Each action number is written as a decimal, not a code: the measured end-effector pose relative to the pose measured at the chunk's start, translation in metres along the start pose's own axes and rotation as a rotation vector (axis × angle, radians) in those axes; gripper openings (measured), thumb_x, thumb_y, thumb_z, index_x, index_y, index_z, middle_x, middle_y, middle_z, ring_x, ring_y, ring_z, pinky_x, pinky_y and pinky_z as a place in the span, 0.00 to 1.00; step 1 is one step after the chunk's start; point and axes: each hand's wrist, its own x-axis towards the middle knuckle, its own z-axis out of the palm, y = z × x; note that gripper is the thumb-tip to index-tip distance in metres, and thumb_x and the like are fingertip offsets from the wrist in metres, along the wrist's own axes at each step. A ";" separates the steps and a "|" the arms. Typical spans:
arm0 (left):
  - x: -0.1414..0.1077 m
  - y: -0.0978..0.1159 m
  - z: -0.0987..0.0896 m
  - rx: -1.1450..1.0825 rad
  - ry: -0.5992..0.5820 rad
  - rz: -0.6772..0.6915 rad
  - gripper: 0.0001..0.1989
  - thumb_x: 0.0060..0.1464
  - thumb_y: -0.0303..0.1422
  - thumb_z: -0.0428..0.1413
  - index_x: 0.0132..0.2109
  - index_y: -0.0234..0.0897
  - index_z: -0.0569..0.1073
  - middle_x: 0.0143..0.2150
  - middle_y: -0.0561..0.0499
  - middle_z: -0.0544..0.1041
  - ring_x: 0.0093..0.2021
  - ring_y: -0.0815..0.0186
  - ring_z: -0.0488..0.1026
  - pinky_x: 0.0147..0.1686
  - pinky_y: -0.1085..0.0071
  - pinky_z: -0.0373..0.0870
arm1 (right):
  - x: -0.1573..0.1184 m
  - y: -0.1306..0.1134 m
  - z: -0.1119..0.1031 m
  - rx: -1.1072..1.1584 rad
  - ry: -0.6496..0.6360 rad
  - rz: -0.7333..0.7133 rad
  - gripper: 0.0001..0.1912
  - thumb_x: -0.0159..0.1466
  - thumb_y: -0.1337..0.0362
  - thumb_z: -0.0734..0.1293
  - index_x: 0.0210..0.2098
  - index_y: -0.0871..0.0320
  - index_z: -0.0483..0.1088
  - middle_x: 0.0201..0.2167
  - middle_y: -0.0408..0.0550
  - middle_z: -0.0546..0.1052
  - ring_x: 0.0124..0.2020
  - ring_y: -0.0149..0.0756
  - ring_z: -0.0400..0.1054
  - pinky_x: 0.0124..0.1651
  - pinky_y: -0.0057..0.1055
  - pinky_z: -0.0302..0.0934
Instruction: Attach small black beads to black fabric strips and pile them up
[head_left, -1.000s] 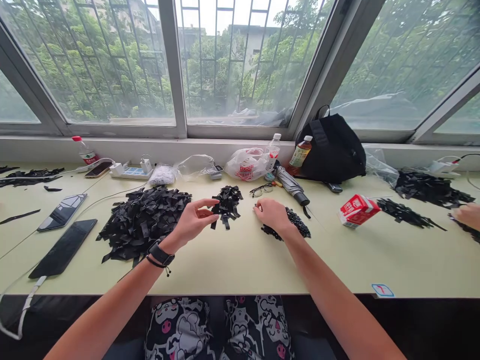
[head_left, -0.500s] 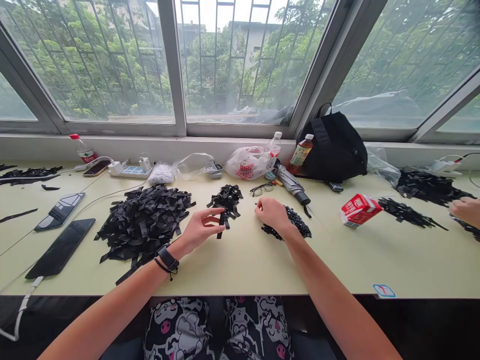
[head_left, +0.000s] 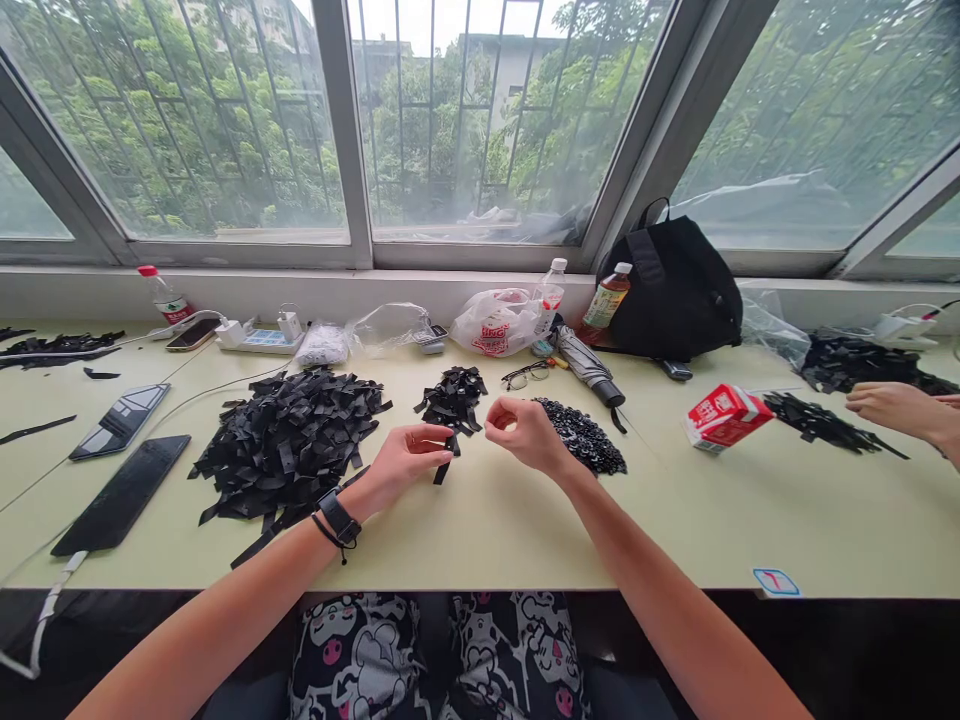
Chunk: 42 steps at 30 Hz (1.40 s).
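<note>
My left hand (head_left: 411, 462) pinches a short black strip (head_left: 442, 472) that hangs down from the fingertips. Behind it lies a small heap of black strips (head_left: 452, 392). My right hand (head_left: 527, 432) is closed in a pinch, a little to the right of the left hand; whatever sits between its fingertips is too small to make out. A pile of small shiny black pieces (head_left: 589, 438) lies just beyond and to the right of this hand. Left of my left wrist spreads a large heap of black strips (head_left: 292, 440).
Two dark phones or tablets (head_left: 124, 495) lie at the left. Eyeglasses (head_left: 526, 375), a folded umbrella (head_left: 589, 365), a plastic bag (head_left: 495, 325) and a black backpack (head_left: 675, 285) stand toward the window. A red carton (head_left: 726, 417) is at right, near another person's hand (head_left: 892, 408).
My right hand has moved left, away from the small black pieces toward my left hand. My left hand still holds the strip, nearly unmoved. The other person's hand has come further into view.
</note>
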 end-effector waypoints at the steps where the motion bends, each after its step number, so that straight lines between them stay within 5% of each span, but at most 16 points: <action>1: 0.000 -0.001 0.000 -0.009 -0.008 -0.004 0.23 0.46 0.36 0.72 0.51 0.36 0.82 0.49 0.40 0.84 0.47 0.55 0.80 0.50 0.62 0.74 | -0.002 -0.004 0.006 0.044 -0.013 -0.037 0.04 0.61 0.63 0.69 0.30 0.56 0.73 0.28 0.44 0.79 0.30 0.35 0.73 0.37 0.32 0.69; 8: 0.002 -0.001 0.000 -0.091 -0.052 0.000 0.25 0.44 0.35 0.73 0.51 0.36 0.82 0.50 0.39 0.84 0.51 0.52 0.80 0.54 0.58 0.72 | -0.011 -0.023 0.034 0.213 -0.044 -0.180 0.06 0.64 0.59 0.72 0.39 0.53 0.76 0.35 0.46 0.81 0.37 0.37 0.76 0.45 0.37 0.74; 18: 0.001 -0.004 0.000 -0.196 0.000 -0.085 0.21 0.49 0.41 0.72 0.48 0.36 0.82 0.47 0.42 0.83 0.46 0.61 0.79 0.50 0.65 0.72 | -0.015 -0.016 0.038 -0.001 -0.046 -0.305 0.08 0.68 0.65 0.68 0.45 0.51 0.77 0.41 0.49 0.83 0.41 0.39 0.79 0.47 0.37 0.73; 26: 0.001 -0.004 -0.005 -0.243 0.012 -0.121 0.22 0.46 0.38 0.74 0.48 0.36 0.80 0.42 0.45 0.83 0.41 0.64 0.79 0.44 0.67 0.72 | -0.016 -0.031 0.035 0.180 -0.080 -0.181 0.15 0.65 0.64 0.71 0.52 0.51 0.72 0.40 0.46 0.85 0.41 0.39 0.79 0.53 0.41 0.71; 30: 0.000 0.000 -0.004 -0.247 -0.016 -0.126 0.22 0.45 0.37 0.74 0.47 0.36 0.79 0.42 0.43 0.83 0.43 0.61 0.80 0.44 0.66 0.73 | -0.008 -0.028 0.012 0.213 -0.092 -0.092 0.16 0.66 0.57 0.70 0.52 0.54 0.73 0.41 0.49 0.84 0.42 0.41 0.79 0.50 0.40 0.72; 36: -0.001 0.001 -0.001 -0.217 -0.054 -0.152 0.21 0.46 0.35 0.73 0.47 0.37 0.79 0.44 0.43 0.83 0.43 0.61 0.80 0.43 0.67 0.72 | 0.003 0.020 -0.053 -0.379 0.122 0.129 0.10 0.66 0.60 0.66 0.40 0.56 0.78 0.39 0.50 0.83 0.38 0.42 0.76 0.40 0.34 0.66; 42: -0.001 -0.002 -0.004 -0.243 -0.091 -0.144 0.21 0.46 0.34 0.73 0.48 0.36 0.79 0.43 0.43 0.83 0.41 0.64 0.79 0.44 0.68 0.72 | -0.002 0.052 -0.081 -0.600 -0.061 0.247 0.09 0.64 0.66 0.65 0.37 0.56 0.79 0.38 0.49 0.83 0.40 0.41 0.75 0.45 0.31 0.62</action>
